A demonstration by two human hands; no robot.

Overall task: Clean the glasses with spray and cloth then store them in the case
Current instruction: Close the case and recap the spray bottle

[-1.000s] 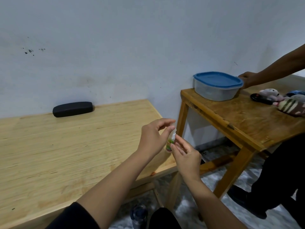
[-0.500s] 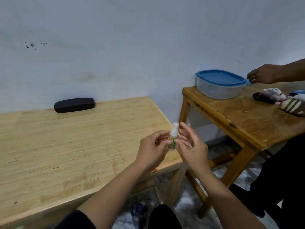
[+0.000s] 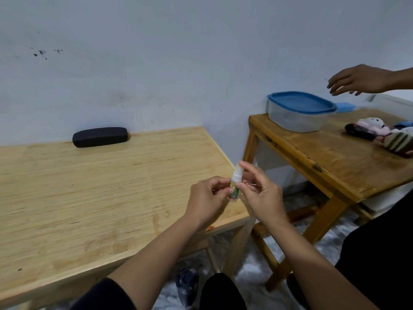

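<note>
Spray bottle (image 3: 302, 187): I see a small white bottle with a green label, upright, held in the air above the near right corner of the light counter (image 3: 93, 193). I cannot tell how much liquid is in it.
Left hand (image 3: 206, 201): my grip is clamped on the lower body of the spray bottle, fingertips pinching the label.
Right hand (image 3: 262, 193): fingers spread apart and curved; the forefinger tip touches the bottle's white top, and the thumb rests against its side. It does not close around the bottle.
Glasses case (image 3: 100, 137): a black, oblong case, shut, lying at the far edge of the light counter against the wall, well apart from my hands. What is inside I cannot see.
Plastic box (image 3: 299, 117): a clear tub with a blue lid (image 3: 300, 101) on it, at the far left corner of the darker counter (image 3: 335, 162) to the right. Its walls are cloudy; I cannot make out any contents.
Soft toys (image 3: 384, 135): a small heap at the right edge of the darker counter.
Other person's hand (image 3: 359, 79): open, in the air above and to the right of the plastic box, not touching it.
</note>
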